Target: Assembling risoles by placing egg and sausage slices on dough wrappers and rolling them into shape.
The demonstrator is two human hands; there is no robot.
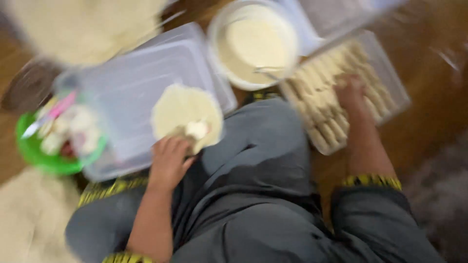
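The view is blurred. My left hand [168, 160] rests on the near edge of a round pale dough sheet [183, 114] that carries a lump of white filling [197, 129]; its fingers curl over the sheet's edge. The sheet lies on an upturned clear plastic lid [131, 87]. My right hand [351, 92] reaches into a clear tray [397, 92] of several rolled pale pastries [321, 97] and touches them; whether it grips one is unclear.
A white bowl of pale batter [253, 41] with a utensil stands at the top middle. A green bowl [51, 160] with filling pieces and a spoon sits at left. A pale stack [83, 24] lies top left. My grey-clothed knees fill the foreground.
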